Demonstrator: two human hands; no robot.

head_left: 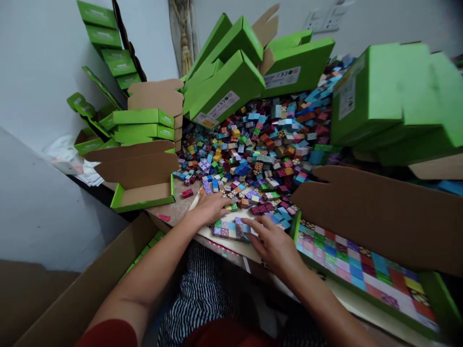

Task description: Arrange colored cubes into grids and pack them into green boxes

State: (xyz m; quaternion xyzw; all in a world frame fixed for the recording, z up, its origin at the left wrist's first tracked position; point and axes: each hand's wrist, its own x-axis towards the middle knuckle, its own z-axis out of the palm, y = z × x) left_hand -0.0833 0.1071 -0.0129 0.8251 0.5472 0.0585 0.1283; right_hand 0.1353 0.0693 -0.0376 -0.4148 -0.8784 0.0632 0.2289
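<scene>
Several small patterned cubes lie in a large loose heap (pixel 249 149) of many colours on the tabletop. Nearest me, a flat patch of cubes set side by side (pixel 227 229) rests on a pale board (pixel 220 243). My right hand (pixel 273 246) lies with spread fingers against the patch's right end. My left hand (pixel 210 208) rests palm down just above the patch, fingertips on loose cubes at the heap's near edge. Neither hand clearly holds anything.
An open green box (pixel 361 274) packed with coloured cubes lies at the right, its brown lid (pixel 379 217) raised. Stacked green boxes (pixel 224 79) rise behind the heap, more (pixel 137 120) stand at the left, and a brown carton (pixel 87 284) sits below the table edge.
</scene>
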